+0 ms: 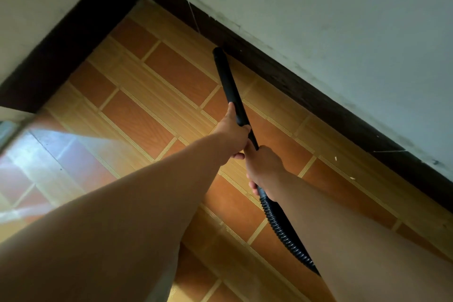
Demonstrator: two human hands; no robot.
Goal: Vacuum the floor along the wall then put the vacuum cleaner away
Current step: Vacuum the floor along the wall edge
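Here, the left hand (232, 131) is gripping the black vacuum wand (228, 78) partway along, and the right hand (264, 167) is clasping it just behind, where the ribbed hose (282, 225) joins. The wand's tip is resting where the tiled floor (171, 73) meets the dark skirting board (306, 91). Pale crumbs (352, 178) are lying nearer the person, likely missed if the sweep is heading cornerward.

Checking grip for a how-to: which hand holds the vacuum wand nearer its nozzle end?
The left hand, on the thick part of the vacuum wand, nearer the tip at the skirting board; the right hand grips behind it, by the ribbed hose.
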